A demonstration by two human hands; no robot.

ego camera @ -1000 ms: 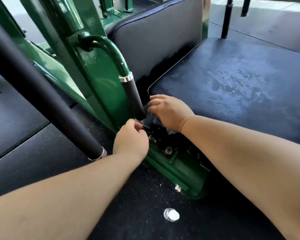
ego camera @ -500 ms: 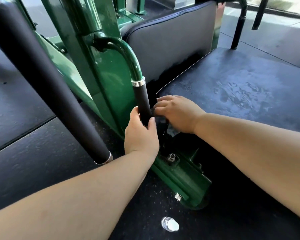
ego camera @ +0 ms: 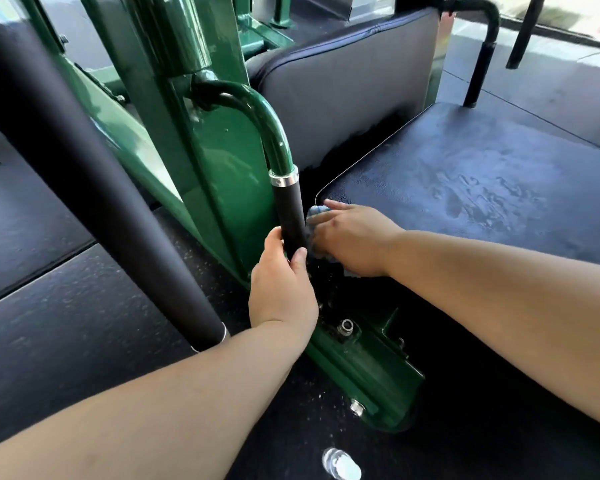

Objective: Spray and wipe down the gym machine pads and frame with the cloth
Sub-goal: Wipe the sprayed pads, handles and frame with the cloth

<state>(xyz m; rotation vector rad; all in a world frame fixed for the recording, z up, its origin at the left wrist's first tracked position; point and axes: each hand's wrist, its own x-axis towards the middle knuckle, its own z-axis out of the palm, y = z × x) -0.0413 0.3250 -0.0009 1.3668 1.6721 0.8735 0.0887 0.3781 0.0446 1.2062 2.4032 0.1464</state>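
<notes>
Gripping the black handle (ego camera: 288, 209) with the left hand (ego camera: 283, 291), fingers wrapped round it; holding the blue cloth (ego camera: 317, 211) against it in the curled fingers of the right hand (ego camera: 352, 240), beside the wet seat pad (ego camera: 482, 188).

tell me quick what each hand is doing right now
left hand: closed, gripping the black handle
right hand: closed on the blue cloth, held beside the handle
</notes>
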